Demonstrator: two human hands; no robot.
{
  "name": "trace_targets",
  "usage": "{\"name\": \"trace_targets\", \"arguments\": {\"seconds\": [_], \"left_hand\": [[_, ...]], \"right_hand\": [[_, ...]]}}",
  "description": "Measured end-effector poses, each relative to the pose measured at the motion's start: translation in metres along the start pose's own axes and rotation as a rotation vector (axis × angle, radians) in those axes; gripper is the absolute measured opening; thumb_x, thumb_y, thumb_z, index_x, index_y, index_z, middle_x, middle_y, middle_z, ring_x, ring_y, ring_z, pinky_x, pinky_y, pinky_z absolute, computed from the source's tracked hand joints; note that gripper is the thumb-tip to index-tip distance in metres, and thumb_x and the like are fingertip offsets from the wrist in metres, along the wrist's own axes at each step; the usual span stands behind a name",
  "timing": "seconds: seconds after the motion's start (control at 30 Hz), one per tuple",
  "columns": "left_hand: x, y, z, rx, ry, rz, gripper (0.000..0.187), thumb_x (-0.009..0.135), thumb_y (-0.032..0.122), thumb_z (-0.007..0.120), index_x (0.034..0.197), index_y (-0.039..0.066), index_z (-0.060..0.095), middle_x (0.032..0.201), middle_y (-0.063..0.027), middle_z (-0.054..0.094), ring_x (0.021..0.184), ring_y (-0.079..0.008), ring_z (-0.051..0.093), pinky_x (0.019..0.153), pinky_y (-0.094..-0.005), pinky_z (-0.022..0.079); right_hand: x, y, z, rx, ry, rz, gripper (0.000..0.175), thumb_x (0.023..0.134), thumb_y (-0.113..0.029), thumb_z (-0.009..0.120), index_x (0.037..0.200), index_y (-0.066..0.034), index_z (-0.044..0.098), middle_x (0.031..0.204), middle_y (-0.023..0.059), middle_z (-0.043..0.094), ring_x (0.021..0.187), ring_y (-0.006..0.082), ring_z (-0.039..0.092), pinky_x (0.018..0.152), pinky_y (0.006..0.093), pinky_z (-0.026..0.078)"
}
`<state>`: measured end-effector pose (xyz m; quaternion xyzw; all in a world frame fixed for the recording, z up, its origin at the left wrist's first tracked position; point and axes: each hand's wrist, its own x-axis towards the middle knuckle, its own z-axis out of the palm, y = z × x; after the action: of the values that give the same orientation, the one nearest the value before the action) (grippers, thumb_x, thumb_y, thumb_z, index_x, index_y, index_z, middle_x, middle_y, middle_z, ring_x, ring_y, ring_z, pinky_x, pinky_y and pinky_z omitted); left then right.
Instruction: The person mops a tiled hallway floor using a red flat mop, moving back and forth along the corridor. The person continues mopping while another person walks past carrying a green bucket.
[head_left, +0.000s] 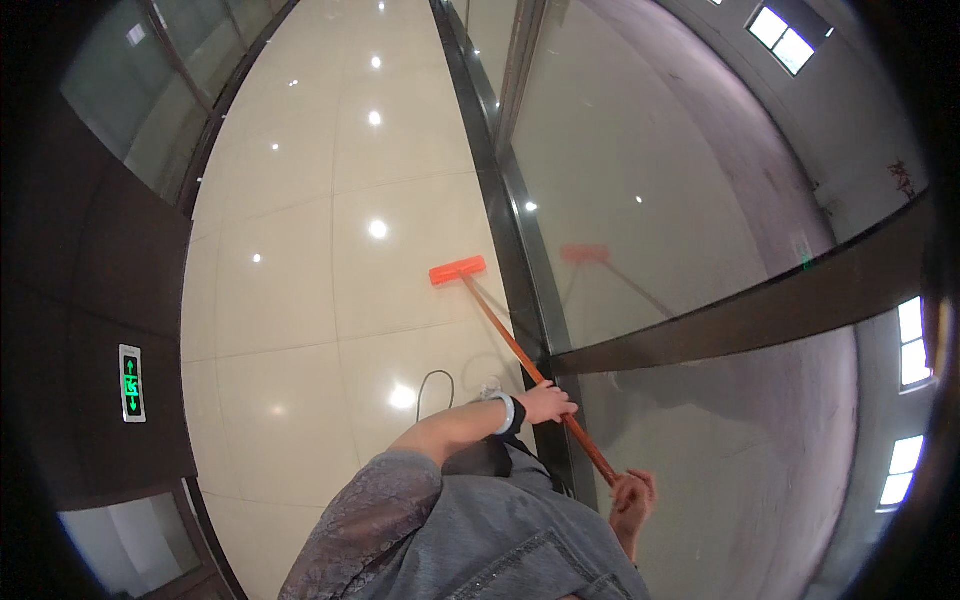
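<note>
A broom or mop with a flat orange-red head (457, 271) and a long reddish-brown handle (507, 337) slants from the tiled floor up towards me. Around the middle of the handle is my left hand (548, 403), with a pale band and a dark band at the wrist. My right hand (633, 491) grips the handle's upper end at the lower right. The head rests on or just over the glossy tiles, left of the dark floor border; whether it touches them I cannot tell.
Glass panels (637, 172) with a dark frame rise along the right, mirroring the orange head. A dark wall with a lit green exit sign (132, 383) stands at left. A thin dark cable loop (435, 375) shows by my left forearm.
</note>
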<state>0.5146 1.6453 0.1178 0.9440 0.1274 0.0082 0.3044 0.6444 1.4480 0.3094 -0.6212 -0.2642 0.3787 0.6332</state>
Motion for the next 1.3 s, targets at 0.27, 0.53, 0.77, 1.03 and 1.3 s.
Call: {"name": "trace_targets", "arguments": {"seconds": [0.27,0.53,0.77,1.03,1.3], "left_hand": [[-0.018,-0.068,-0.041,0.030,0.157,-0.434,0.050,0.078,0.018,0.060,0.122,0.015,0.038,0.132,-0.0151,0.032,0.125,-0.0361,0.027,0.098,-0.0506,0.028],[-0.016,-0.051,-0.079,-0.014,0.078,-0.519,0.070,0.073,0.012,0.067,0.131,0.019,0.029,0.140,-0.0153,0.021,0.130,-0.0375,0.018,0.100,-0.0536,0.024],[0.045,-0.033,-0.038,-0.172,0.092,-0.167,0.058,0.066,0.018,0.071,0.115,0.018,0.041,0.114,-0.0108,0.044,0.114,-0.0342,0.039,0.087,-0.0509,0.034],[0.066,-0.044,0.010,-0.173,-0.178,-0.186,0.033,0.072,0.032,0.063,0.097,0.014,0.051,0.094,-0.0093,0.055,0.092,-0.0317,0.053,0.074,-0.0476,0.041],[0.017,-0.093,0.015,-0.151,-0.114,-0.318,0.031,0.071,0.025,0.065,0.095,0.010,0.051,0.092,-0.0149,0.054,0.092,-0.0335,0.052,0.078,-0.0434,0.043]], "right_hand": [[0.124,0.076,0.089,0.136,-0.365,0.093,0.017,0.087,-0.003,0.039,0.084,0.0053,0.054,0.047,0.0002,0.040,0.044,0.0089,0.039,0.048,0.0230,0.035],[0.162,0.080,0.098,0.197,-0.410,0.190,0.014,0.086,0.000,0.040,0.081,0.0028,0.053,0.053,-0.0011,0.040,0.047,0.0064,0.036,0.045,0.0217,0.029],[0.141,-0.026,-0.028,-0.363,-0.394,-0.054,0.011,0.081,-0.009,0.050,0.075,-0.0004,0.055,0.055,0.0008,0.045,0.046,0.0068,0.037,0.043,0.0213,0.029],[0.107,-0.035,-0.067,0.030,-0.217,0.261,0.022,0.088,-0.013,0.047,0.089,0.0070,0.057,0.062,0.0046,0.053,0.048,0.0087,0.042,0.047,0.0208,0.035],[0.116,0.024,-0.017,0.154,-0.226,0.267,0.020,0.088,-0.008,0.044,0.080,0.0068,0.055,0.043,0.0045,0.042,0.037,0.0114,0.040,0.042,0.0261,0.038]]}}
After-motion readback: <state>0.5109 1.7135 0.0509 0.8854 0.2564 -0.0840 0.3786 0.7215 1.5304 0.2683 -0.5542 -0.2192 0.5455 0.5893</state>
